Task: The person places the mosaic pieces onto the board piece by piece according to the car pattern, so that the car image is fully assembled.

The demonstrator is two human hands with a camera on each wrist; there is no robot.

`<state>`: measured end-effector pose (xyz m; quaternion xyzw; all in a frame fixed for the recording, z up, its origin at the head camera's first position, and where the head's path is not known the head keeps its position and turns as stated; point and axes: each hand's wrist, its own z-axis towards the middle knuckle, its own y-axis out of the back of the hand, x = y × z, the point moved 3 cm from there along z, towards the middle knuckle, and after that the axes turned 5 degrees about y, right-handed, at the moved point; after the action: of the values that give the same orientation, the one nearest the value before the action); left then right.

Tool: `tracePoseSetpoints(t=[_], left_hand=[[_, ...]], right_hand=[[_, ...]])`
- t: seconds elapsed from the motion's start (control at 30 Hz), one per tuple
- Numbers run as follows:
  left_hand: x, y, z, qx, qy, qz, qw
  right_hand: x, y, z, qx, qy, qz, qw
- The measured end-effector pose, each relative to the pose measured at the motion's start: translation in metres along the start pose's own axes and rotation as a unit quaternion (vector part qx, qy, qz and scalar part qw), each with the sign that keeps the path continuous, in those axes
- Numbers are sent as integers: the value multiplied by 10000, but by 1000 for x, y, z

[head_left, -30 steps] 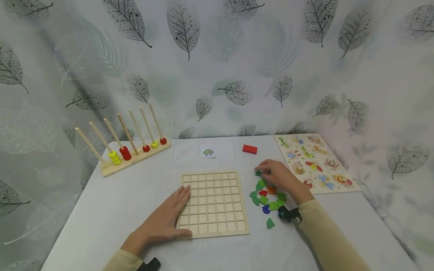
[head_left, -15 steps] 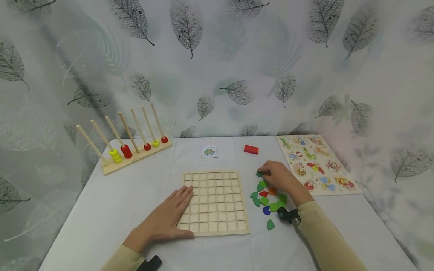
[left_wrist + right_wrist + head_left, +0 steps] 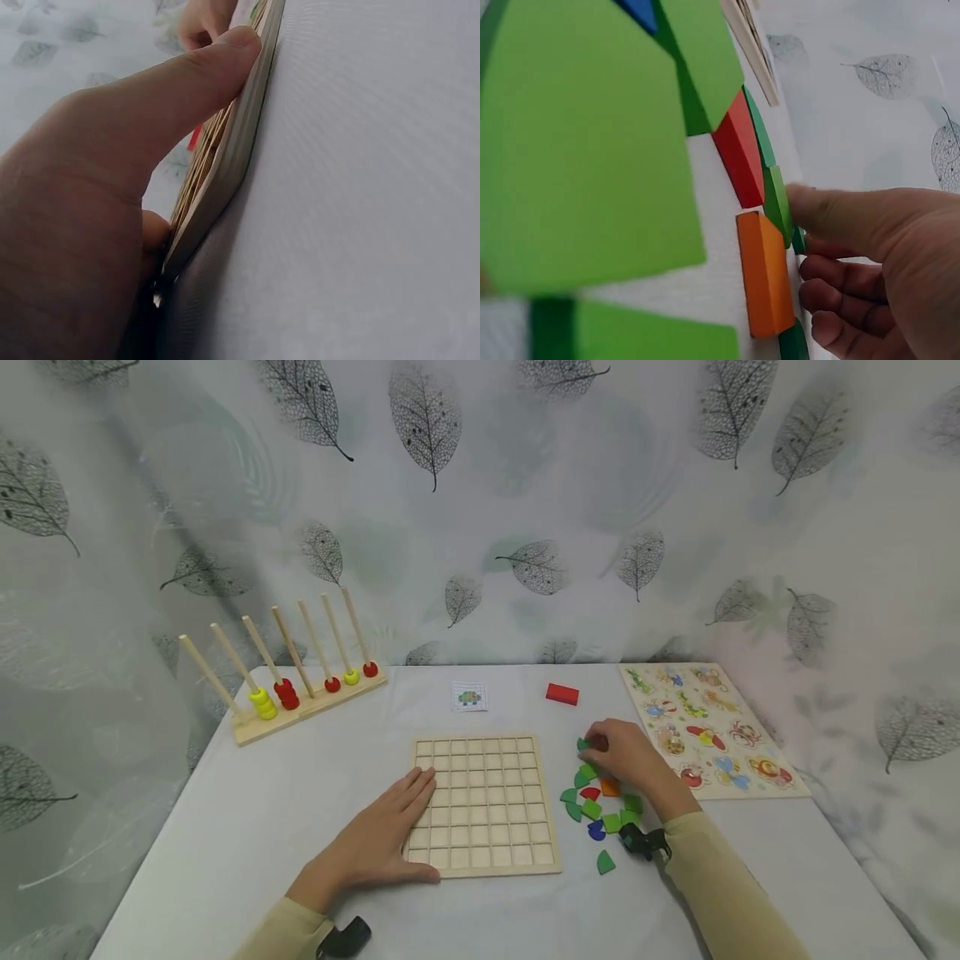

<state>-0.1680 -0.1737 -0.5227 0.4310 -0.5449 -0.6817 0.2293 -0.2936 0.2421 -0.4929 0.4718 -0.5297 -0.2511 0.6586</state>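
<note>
My left hand (image 3: 378,835) lies with straight fingers over the left edge of a wooden grid board (image 3: 480,814), its thumb along the front edge. In the left wrist view the thumb (image 3: 202,71) presses on the board's rim. My right hand (image 3: 626,756) is at the far end of a group of coloured pieces, pinching a dark green quarter-circle piece (image 3: 582,744) between thumb and fingertips. Near that hand lie an orange square (image 3: 763,274), a red quarter-circle (image 3: 740,150), light green squares (image 3: 611,822), blue pieces (image 3: 596,831) and more dark green quarter-circles (image 3: 605,862).
A wooden rack with pegs and red and yellow beads (image 3: 311,702) stands at the back left. A small picture card (image 3: 469,697) and a red block (image 3: 562,694) lie behind the board. An animal puzzle board (image 3: 712,731) occupies the right. A leaf-patterned curtain (image 3: 480,510) hangs behind.
The right fingertips have closed in on the dark green quarter-circle. The left hand stays on the board, and the whole head view has shifted slightly.
</note>
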Motion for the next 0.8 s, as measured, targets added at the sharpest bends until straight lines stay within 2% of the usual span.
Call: tracePoseSetpoints(t=[0.2,0.33,0.53,0.8], left_hand=[[-1,2,2,-61,-51,-19,10000],[-2,2,2,8,-2,-92,10000],[0,-1,2,130,125,-112,9998],[0,-1,2,76,114,-191,9997]], right_hand=[[0,4,-2,-192,312,94,9993],[1,4,-2,5,583,215,9981],[1,3,-1,234,352,109,9990],[0,4,0,203,314,-93,9993]])
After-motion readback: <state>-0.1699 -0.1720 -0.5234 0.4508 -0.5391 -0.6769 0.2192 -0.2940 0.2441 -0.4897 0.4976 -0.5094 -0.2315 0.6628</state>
